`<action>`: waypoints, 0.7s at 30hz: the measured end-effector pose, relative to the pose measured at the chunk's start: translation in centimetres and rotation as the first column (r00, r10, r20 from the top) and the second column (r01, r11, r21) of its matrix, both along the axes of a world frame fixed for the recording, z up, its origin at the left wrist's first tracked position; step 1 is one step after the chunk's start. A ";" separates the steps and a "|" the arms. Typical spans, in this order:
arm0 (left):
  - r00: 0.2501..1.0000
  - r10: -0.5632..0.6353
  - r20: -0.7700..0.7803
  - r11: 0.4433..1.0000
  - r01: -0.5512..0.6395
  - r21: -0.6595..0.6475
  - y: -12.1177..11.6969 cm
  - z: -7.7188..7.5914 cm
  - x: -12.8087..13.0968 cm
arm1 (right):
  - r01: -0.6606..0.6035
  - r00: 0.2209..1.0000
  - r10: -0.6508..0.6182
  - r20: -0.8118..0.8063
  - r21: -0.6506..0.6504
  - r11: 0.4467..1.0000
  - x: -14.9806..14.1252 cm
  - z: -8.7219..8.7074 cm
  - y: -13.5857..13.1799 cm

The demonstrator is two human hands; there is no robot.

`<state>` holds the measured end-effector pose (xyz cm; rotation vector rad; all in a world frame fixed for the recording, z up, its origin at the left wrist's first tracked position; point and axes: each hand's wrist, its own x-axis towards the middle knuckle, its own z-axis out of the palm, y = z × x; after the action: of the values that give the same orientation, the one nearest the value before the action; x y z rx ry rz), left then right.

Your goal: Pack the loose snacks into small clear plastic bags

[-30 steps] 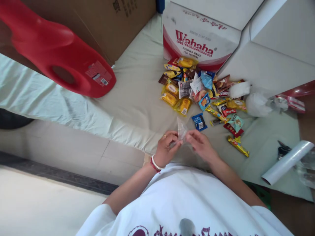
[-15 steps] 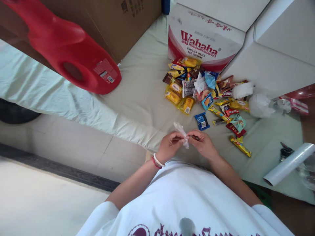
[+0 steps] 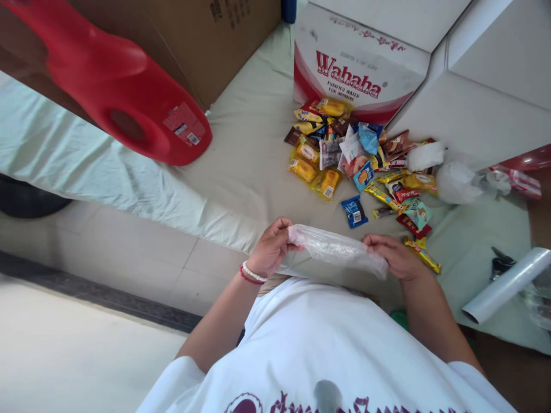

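Observation:
Stretched sideways between my two hands is a thin, translucent plastic bag (image 3: 333, 245). My left hand (image 3: 272, 246), with beaded bracelets at its wrist, pinches the bag's left end. My right hand (image 3: 394, 254) grips it near the other end, where a loose corner hangs down. Just beyond the bag lies a blue snack packet (image 3: 354, 211). A yellow wrapped snack bar (image 3: 422, 255) is close to my right hand. Further off, a pile of wrapped snacks (image 3: 330, 154) spreads over the pale cloth (image 3: 241, 178).
Behind the snacks stands a Wahaba carton (image 3: 357, 63). A large red jug (image 3: 146, 109) leans at the left by a brown cardboard box (image 3: 206, 51). Crumpled plastic bags (image 3: 457, 182) sit right of the pile. A plastic film roll (image 3: 508, 285) and scissors (image 3: 501, 261) lie at the right.
My hands have moved apart, the left one leftward and the right one rightward. The bunched plastic between them is now drawn out into a long strip.

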<state>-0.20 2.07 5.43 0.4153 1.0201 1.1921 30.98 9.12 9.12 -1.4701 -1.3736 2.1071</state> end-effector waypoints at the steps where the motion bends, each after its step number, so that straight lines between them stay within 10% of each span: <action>1: 0.997 -0.036 -0.073 0.999 0.038 0.029 0.3 0.1 -0.4 | -0.146 0.989 0.146 0.018 0.009 0.989 0.8 0.4 0.0; 5: 0.942 -0.195 -0.274 0.966 0.233 0.114 2.1 0.2 -1.6 | -0.356 0.930 0.344 0.129 0.090 0.930 3.2 1.5 0.1; 9: 0.930 -0.252 -0.268 0.951 0.289 0.109 3.2 0.4 -1.3 | -0.105 0.930 -0.087 0.356 0.486 0.868 2.6 1.8 -0.3; 11: 0.928 -0.267 -0.258 0.946 0.304 0.115 3.4 0.5 -0.6 | -0.044 0.933 -0.189 0.307 0.616 0.786 0.5 2.0 -1.0; 17: 0.942 -0.264 -0.206 0.948 0.293 0.126 2.9 1.1 0.8 | -0.084 0.996 0.077 0.042 0.705 0.704 -8.6 0.3 -2.7; 21: 0.976 -0.217 0.001 0.974 0.216 0.067 2.3 1.6 0.5 | 0.025 0.997 0.025 -0.068 0.651 0.759 -11.1 -1.4 -2.1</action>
<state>0.25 4.34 7.00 0.5590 0.9051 1.0320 19.90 7.00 7.76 -1.0749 -1.8182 1.4051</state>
